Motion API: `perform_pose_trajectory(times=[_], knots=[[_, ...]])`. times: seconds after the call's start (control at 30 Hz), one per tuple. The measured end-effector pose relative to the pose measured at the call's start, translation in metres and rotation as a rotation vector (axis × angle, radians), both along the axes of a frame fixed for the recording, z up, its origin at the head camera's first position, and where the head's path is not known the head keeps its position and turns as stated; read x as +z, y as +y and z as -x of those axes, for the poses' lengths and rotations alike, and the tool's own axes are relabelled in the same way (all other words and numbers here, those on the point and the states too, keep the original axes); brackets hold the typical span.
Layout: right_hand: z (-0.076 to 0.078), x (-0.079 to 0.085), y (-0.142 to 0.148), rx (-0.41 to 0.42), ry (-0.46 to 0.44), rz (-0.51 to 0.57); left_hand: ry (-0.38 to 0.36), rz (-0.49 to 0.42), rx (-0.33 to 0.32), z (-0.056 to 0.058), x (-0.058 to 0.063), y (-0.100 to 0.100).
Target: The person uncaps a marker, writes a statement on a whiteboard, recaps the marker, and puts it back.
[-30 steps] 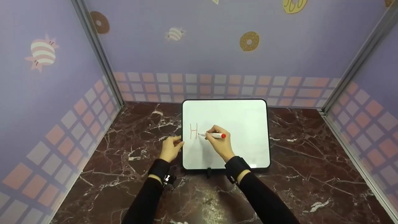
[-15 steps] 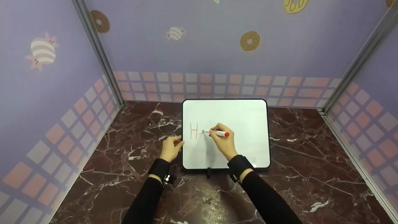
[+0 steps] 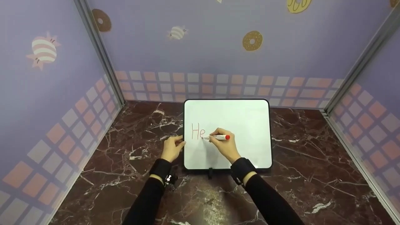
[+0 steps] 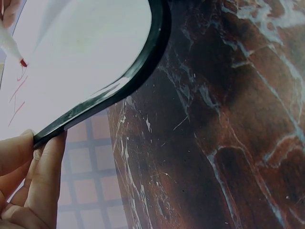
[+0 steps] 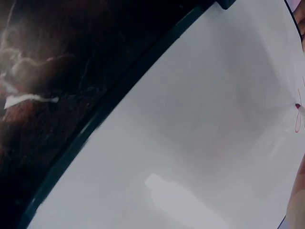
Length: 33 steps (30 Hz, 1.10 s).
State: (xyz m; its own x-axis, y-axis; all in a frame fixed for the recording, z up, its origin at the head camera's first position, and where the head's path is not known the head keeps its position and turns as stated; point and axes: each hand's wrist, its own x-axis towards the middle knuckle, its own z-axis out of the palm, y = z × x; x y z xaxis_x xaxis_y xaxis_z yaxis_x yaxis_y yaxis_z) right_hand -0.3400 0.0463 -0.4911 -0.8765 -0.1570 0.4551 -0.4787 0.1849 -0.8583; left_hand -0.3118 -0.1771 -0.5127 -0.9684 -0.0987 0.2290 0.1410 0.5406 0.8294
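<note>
A whiteboard (image 3: 243, 131) in a black frame stands tilted back on the table, with "He" in red (image 3: 198, 131) near its left side. My right hand (image 3: 225, 145) pinches a white marker with a red end (image 3: 221, 137), its tip right at the foot of the "e". The red marker tip (image 4: 23, 62) also shows in the left wrist view. My left hand (image 3: 172, 148) grips the board's left edge, thumb in front and fingers behind the frame (image 4: 86, 106). In the right wrist view only a sliver of the right hand (image 5: 298, 193) appears at the edge.
A black stand foot (image 3: 210, 172) juts out below the board's lower edge. The dark red marbled table (image 3: 312, 175) spreads around it. Purple walls (image 3: 212, 56) with sweets and checks enclose the back and sides.
Beside the "H" a red "e" has appeared, drawn by the marker in my right hand. That hand has shifted slightly right and down. My left hand keeps its hold on the board's edge.
</note>
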Motion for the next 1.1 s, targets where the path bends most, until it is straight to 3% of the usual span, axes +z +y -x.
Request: perform_pose_trajectory(times=[0.6, 0.83, 1.1], knots=[[0.015, 0.014, 0.009, -0.112, -0.020, 0.103, 0.003, 0.011, 0.005, -0.001, 0.001, 0.002], [0.016, 0.015, 0.007, -0.131, -0.017, 0.088, 0.026, 0.013, 0.002, -0.002, 0.001, 0.004], [0.007, 0.011, 0.010, -0.109, -0.001, 0.012, 0.024, 0.032, 0.011, 0.000, -0.002, 0.002]])
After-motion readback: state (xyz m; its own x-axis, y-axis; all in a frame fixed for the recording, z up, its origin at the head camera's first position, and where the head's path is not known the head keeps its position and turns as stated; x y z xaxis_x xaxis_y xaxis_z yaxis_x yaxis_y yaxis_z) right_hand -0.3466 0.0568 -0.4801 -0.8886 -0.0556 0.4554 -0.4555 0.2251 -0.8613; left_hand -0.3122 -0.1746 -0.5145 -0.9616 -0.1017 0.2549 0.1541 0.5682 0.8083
